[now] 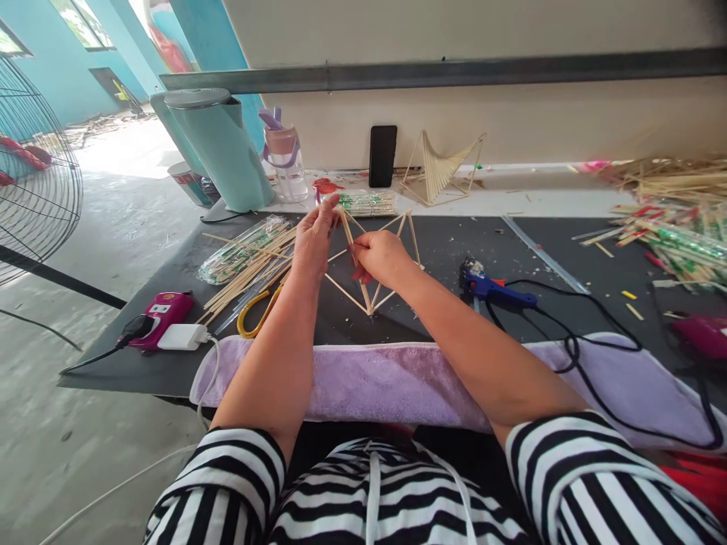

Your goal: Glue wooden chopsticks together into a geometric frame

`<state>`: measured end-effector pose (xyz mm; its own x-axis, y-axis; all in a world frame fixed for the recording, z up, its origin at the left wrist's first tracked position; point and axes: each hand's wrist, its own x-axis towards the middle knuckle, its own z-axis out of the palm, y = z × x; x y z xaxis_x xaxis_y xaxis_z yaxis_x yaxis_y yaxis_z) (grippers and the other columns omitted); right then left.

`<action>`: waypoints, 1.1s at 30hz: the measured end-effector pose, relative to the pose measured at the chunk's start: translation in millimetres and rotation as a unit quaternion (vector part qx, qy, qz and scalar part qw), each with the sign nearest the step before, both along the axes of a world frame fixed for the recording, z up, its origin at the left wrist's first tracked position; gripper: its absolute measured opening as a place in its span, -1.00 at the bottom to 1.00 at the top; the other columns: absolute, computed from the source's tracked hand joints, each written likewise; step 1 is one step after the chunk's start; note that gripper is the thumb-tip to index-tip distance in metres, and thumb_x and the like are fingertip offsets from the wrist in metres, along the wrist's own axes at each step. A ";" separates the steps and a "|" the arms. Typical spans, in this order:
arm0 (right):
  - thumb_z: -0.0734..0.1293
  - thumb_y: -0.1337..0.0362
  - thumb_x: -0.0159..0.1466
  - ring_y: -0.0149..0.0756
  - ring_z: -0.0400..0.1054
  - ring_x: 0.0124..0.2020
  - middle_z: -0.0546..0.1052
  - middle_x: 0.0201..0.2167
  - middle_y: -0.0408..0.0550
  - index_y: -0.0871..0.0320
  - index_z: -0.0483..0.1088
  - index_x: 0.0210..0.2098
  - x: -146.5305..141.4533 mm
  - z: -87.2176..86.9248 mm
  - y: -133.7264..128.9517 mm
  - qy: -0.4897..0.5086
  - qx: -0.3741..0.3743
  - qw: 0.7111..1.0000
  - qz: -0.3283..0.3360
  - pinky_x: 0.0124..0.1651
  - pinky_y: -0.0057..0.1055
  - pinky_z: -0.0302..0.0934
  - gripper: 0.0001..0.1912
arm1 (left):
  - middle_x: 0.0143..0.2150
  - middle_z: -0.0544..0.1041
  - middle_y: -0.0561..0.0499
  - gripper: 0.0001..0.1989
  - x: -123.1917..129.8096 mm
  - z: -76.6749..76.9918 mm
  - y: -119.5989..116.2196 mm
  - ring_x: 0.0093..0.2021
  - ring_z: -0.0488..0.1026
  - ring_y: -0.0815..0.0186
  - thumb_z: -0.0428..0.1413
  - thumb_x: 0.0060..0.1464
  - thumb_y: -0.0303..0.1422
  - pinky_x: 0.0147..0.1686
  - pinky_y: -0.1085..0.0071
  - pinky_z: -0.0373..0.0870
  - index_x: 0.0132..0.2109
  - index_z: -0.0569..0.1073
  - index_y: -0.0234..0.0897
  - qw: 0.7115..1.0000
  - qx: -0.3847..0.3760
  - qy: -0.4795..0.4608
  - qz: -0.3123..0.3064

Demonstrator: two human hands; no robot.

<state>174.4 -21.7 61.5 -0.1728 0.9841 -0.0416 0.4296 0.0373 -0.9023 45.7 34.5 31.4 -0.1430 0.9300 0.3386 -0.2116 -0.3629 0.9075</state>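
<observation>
One stick frame (pixel 369 308), at the desk (pixel 454 235): right hand (pixel 382 257) pinches a stick between its fingers, left hand (pixel 315 235) is at the upper corner, grip unclear; step apparently alignment, next move needing steadiness.

Angular frame of pale sticks (pixel 365 294)
</observation>
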 end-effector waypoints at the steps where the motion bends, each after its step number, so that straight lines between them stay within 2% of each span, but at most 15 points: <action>1: 0.22 0.37 0.32 -0.34 0.39 -0.69 0.42 -0.70 -0.11 0.13 0.31 -0.56 -0.5 0.4 0.1 0.002 -0.006 1.000 0.000 -0.65 -0.47 0.27 -0.70 | -0.36 0.62 0.01 -0.59 -0.7 -0.7 0.4 -0.37 0.50 0.40 0.14 0.15 -0.03 -0.33 0.48 0.37 -0.06 0.60 -0.23 1.000 -0.001 -0.003 0.001; 8: 0.23 0.38 0.32 -0.34 0.43 -0.65 0.41 -0.65 -0.13 0.16 0.34 -0.52 -1.3 3.3 -0.7 0.008 -0.023 1.000 -0.006 -0.64 -0.52 0.27 -0.73 | -0.41 0.59 0.02 -0.66 1.8 -0.3 -0.6 -0.40 0.47 0.42 0.22 0.07 -0.02 -0.32 0.49 0.37 -0.24 0.64 -0.20 0.998 0.048 -0.004 -0.028; 13: 0.22 0.35 0.33 -0.31 0.39 -0.69 0.45 -0.68 -0.10 0.20 0.49 -0.38 0.3 4.4 -1.6 -0.035 -0.014 0.999 0.001 -0.57 -0.43 0.33 -0.76 | -0.44 0.57 0.06 -0.78 4.5 0.6 -0.4 -0.45 0.41 0.47 0.26 0.06 -0.15 -0.33 0.53 0.36 -0.30 0.63 -0.20 0.998 0.046 -0.007 -0.034; 20: 0.23 0.36 0.31 -0.21 0.46 -0.62 0.48 -0.63 -0.05 0.22 0.53 -0.30 1.6 -0.5 1.8 -0.021 -0.003 1.000 0.005 -0.58 -0.38 0.35 -0.78 | -0.45 0.55 0.08 -0.83 5.2 -0.6 3.3 -0.44 0.41 0.48 0.28 0.05 -0.22 -0.32 0.53 0.35 -0.33 0.62 -0.22 0.997 0.062 -0.018 -0.043; 26: 0.23 0.38 0.30 -0.30 0.47 -0.60 0.50 -0.55 -0.04 0.21 0.46 -0.40 0.6 -1.0 2.0 -0.009 -0.008 1.000 -0.004 -0.63 -0.49 0.31 -0.80 | -0.45 0.55 0.07 -0.80 4.2 -1.2 4.9 -0.43 0.42 0.45 0.26 0.07 -0.18 -0.29 0.50 0.37 -0.31 0.61 -0.22 0.997 0.070 0.001 -0.041; 33: 0.22 0.41 0.30 -0.29 0.46 -0.62 0.48 -0.54 -0.03 0.19 0.36 -0.49 -0.4 1.4 -1.3 0.001 -0.004 1.000 -0.007 -0.65 -0.46 0.31 -0.77 | -0.44 0.54 0.06 -0.76 4.8 -4.3 5.1 -0.39 0.44 0.43 0.23 0.10 -0.13 -0.23 0.45 0.37 -0.26 0.60 -0.22 0.995 0.089 0.019 -0.041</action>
<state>174.0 -23.0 62.9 -0.1596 0.9859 -0.0494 0.4288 0.0242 -0.9031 50.5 39.6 27.1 -0.0534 0.8628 0.5028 -0.2136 -0.5017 0.8383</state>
